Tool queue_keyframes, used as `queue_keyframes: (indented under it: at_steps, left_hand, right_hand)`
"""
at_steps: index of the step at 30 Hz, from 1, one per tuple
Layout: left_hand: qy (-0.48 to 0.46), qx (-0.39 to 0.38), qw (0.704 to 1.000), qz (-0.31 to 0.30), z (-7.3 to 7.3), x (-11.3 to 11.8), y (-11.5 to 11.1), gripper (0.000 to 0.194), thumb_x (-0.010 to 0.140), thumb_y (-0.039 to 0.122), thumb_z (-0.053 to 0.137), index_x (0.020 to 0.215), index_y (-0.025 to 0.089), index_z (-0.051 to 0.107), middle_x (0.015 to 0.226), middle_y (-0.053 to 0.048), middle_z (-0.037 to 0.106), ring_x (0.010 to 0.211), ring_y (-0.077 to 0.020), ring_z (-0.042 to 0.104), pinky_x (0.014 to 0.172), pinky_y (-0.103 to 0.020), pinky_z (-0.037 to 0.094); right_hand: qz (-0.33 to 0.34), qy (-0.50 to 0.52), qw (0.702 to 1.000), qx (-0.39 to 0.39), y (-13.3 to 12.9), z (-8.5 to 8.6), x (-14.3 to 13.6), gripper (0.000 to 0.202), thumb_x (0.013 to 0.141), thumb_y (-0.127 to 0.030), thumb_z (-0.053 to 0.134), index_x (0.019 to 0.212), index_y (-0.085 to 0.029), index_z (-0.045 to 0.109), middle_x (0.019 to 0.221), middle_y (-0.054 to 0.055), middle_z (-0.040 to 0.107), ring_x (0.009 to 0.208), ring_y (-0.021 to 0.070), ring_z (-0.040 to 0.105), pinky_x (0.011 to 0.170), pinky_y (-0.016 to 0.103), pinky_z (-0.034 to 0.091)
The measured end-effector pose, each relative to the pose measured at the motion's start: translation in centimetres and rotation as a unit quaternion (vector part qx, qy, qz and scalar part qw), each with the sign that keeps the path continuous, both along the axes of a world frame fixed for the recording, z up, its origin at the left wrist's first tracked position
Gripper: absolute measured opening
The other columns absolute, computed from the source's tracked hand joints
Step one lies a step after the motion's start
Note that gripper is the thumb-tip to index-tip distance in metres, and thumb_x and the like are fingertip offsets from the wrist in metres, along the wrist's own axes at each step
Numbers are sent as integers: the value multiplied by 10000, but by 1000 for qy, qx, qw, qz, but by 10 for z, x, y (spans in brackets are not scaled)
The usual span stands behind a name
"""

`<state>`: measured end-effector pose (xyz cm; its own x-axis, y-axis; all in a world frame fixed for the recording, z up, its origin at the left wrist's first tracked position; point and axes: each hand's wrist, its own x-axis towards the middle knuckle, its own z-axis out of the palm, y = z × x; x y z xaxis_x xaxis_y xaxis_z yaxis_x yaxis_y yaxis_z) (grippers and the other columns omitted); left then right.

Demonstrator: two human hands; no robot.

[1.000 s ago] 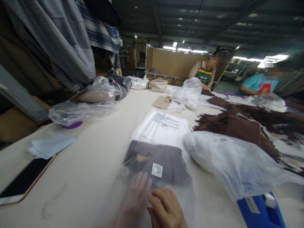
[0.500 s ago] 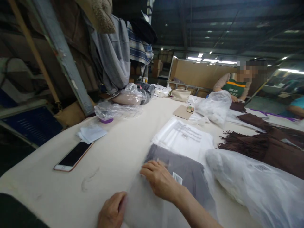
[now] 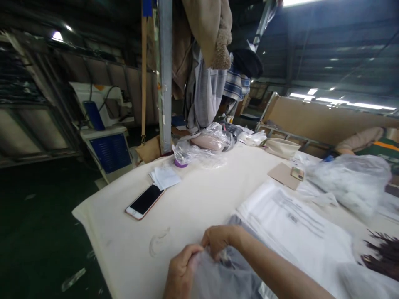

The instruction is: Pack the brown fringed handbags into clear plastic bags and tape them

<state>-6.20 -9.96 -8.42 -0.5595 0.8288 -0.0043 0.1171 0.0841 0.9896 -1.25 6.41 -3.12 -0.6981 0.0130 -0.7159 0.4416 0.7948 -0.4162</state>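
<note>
Both hands meet at the near edge of the table (image 3: 199,199), on a clear plastic bag (image 3: 224,278) with a folded grey garment (image 3: 246,249) inside it. The left hand (image 3: 181,272) comes up from below with the knuckles up, and its fingers are curled and closed on the bag's edge. The right hand (image 3: 220,241) reaches across from the right side, the forearm lying over the bag, and its fingers are bent and pinched on the same edge, just beside the left hand. The two hands touch or almost touch; I cannot tell which.

Behind the bag, further on the table, lies a stack of flat white printed bags (image 3: 289,220). To the left of the bag, well apart, a phone (image 3: 145,201) lies with the dark screen up, and some folded papers (image 3: 165,177) are just behind it. At the far side of the table there is a crumpled plastic bundle (image 3: 202,147), and clothes (image 3: 205,83) hang above it by a metal post (image 3: 165,74).
</note>
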Motion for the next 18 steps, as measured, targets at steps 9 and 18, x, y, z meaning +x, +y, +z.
queue_keyframes:
  at_steps: [9, 18]
  left_hand:
    - [-101, 100, 987, -69, 79, -50, 56, 255, 736, 340, 637, 912, 157, 657, 762, -10, 664, 694, -139, 593, 651, -227, 450]
    - [-269, 69, 893, -355, 11, -56, 51, 586, 873, 617, 340, 1206, 198, 578, 1157, -117, 639, 1103, -282, 573, 918, -460, 451]
  right_hand:
    - [-287, 109, 933, -189, 49, 72, 31, 179, 547, -268, 732, 656, -135, 684, 561, -55, 605, 536, 83, 503, 562, 209, 431]
    - [-596, 443, 655, -138, 51, 139, 168, 270, 491, -360, 797, 637, -167, 677, 570, -12, 645, 508, 113, 572, 494, 215, 459]
